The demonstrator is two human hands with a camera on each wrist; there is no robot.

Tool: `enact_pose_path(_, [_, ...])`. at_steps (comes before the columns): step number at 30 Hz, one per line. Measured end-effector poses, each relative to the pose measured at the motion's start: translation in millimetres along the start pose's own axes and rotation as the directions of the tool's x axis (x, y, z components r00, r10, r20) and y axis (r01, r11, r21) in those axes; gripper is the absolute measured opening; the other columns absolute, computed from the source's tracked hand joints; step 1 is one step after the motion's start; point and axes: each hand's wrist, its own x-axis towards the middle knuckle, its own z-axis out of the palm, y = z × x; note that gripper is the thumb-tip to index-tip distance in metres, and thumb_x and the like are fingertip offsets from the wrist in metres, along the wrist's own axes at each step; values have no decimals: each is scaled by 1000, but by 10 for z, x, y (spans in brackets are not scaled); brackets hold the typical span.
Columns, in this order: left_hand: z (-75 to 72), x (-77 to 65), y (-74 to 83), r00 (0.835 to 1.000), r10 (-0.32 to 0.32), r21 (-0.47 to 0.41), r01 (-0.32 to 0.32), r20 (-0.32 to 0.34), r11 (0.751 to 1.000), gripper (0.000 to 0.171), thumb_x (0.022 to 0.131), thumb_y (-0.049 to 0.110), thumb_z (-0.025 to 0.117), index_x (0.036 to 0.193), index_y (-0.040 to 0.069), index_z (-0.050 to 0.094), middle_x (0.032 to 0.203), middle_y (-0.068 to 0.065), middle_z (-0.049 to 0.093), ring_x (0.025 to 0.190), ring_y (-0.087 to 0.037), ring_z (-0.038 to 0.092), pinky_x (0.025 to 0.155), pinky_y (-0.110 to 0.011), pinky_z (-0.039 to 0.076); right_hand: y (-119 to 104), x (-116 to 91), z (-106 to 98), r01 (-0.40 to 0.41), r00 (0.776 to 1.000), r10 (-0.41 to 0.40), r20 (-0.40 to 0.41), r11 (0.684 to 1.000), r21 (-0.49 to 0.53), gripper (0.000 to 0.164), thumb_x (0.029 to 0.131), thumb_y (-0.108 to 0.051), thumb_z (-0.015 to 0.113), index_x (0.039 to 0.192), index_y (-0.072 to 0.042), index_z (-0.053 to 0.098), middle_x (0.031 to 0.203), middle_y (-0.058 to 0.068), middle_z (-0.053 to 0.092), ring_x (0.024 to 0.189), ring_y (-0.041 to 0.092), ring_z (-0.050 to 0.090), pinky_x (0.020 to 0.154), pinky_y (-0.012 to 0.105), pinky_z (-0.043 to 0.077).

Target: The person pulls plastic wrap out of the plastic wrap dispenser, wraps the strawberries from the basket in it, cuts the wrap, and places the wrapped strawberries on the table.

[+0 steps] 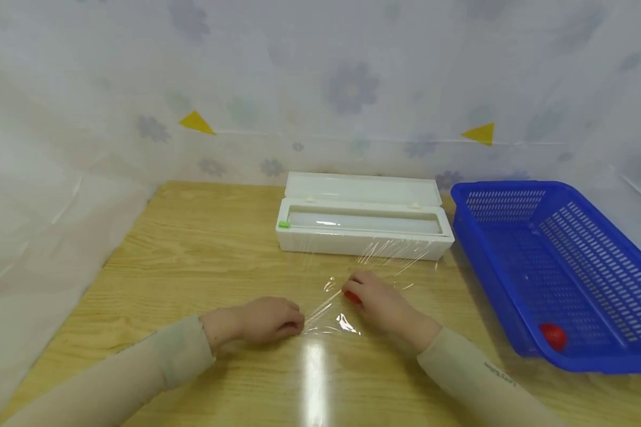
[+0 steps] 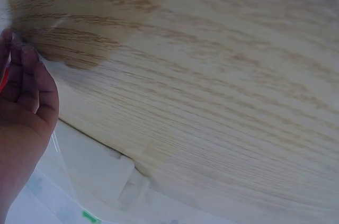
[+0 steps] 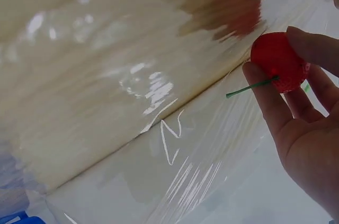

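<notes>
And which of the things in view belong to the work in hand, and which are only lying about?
In the work:
stemmed red piece, in the right fingers
clear film, pinched by the left fingers
open white box with roll
perhaps blue basket with second red piece

Apparently only background:
two yellow triangles
flowered sheet

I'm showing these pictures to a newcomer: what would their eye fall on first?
Probably the big blue basket on the right of the head view, with a red item in its near left corner. Next, the green-stemmed red object that the right hand holds, vivid in the right wrist view. Then the open white box at the back of the table, with shiny clear film stretching from it toward the left hand.
</notes>
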Motion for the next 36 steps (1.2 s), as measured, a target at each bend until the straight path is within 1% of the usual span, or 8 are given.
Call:
enact_pose_path(6, [-30,11,7,1000,-11,-10,11,13,1000,12,95,18,53,83,18,58,78,10,50,72,-2,46,71,-19,45,56,-26,16,-13,999,11,45,999,31,19,81,-4,69,99,-5,64,98,6,57,94,22,54,83,35,50])
enact_pose_path(13, [-69,-24,8,1000,-30,-64,30,-3,997,11,95,17,53,87,17,60,82,10,57,78,-1,51,76,-21,47,30,-121,17,-115,982,104,156,991,64,47,85,-35,67,119,-4,60,120,11,55,112,28,51,94,42,46])
enact_pose_path(18, [-160,-60,12,998,-38,-174,29,-49,984,12,94,15,53,84,15,60,80,10,57,76,0,49,75,-20,46,19,-191,29,-77,980,70,185,997,32,72,81,-49,66,133,-1,48,132,16,49,123,32,45,102,45,41])
enact_pose_path(21, [-225,-71,21,998,-42,-261,27,-54,965,13,94,14,53,83,13,60,78,9,56,74,1,46,72,-18,44,23,-219,7,-64,973,56,223,997,32,86,79,-54,65,140,-1,38,142,17,41,132,36,37,108,48,34])
enact_pose_path(24, [-255,-79,14,998,-44,-336,26,-47,942,15,95,15,52,83,12,59,76,9,53,72,1,44,69,-17,42,25,-226,-30,-43,964,40,261,999,8,91,78,-56,65,144,-2,31,147,17,35,136,36,32,111,51,27])
enact_pose_path(28, [-276,-84,-19,997,-53,-399,24,-60,916,16,96,15,51,82,9,58,75,8,50,70,0,43,66,-18,41,24,-219,-59,-21,957,36,287,998,-56,92,78,-54,66,145,-2,29,150,15,33,138,35,30,111,56,23])
enact_pose_path(31, [-308,-93,-38,995,-67,-425,30,-72,905,17,96,15,51,83,7,57,74,7,49,68,-1,42,64,-18,39,28,-219,-58,-30,960,53,275,996,-85,86,80,-47,67,143,1,31,149,15,34,137,35,31,111,56,24])
enact_pose_path(36, [-352,-96,-65,992,-95,-441,50,-80,896,16,97,14,50,86,5,57,75,7,47,67,-2,41,64,-18,39,5,-216,-46,-8,976,29,214,995,-98,53,88,-25,60,132,1,48,141,16,46,131,34,41,108,53,31])
